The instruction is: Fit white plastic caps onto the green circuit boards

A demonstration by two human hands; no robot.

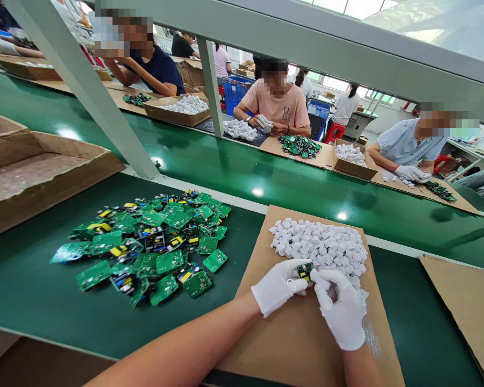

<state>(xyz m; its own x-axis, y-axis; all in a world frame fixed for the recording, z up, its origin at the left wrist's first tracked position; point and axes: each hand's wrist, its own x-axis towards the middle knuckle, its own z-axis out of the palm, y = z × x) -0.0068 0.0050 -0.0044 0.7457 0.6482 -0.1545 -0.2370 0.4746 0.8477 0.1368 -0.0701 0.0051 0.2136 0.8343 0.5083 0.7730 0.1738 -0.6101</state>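
Observation:
My left hand (280, 285), in a white glove, grips a small green circuit board (305, 271) with yellow and dark parts on it. Close beside it, my right hand (342, 303), gloved too, has its thumb and fingers pinched together near the board's edge; whatever is between them is hidden. Both hands are above a sheet of brown cardboard (282, 344). Just behind them lies a heap of small white pieces (314, 242), like crumpled wrapped lumps. To the left, a large pile of green circuit boards (153, 242) is spread on the green bench.
An open cardboard box (52, 177) stands at the far left. A slanted metal post (89, 86) rises behind the board pile. More cardboard (468, 306) lies at right. Across the green belt (234, 172), several co-workers sit at similar piles, including a person in pink (282, 105).

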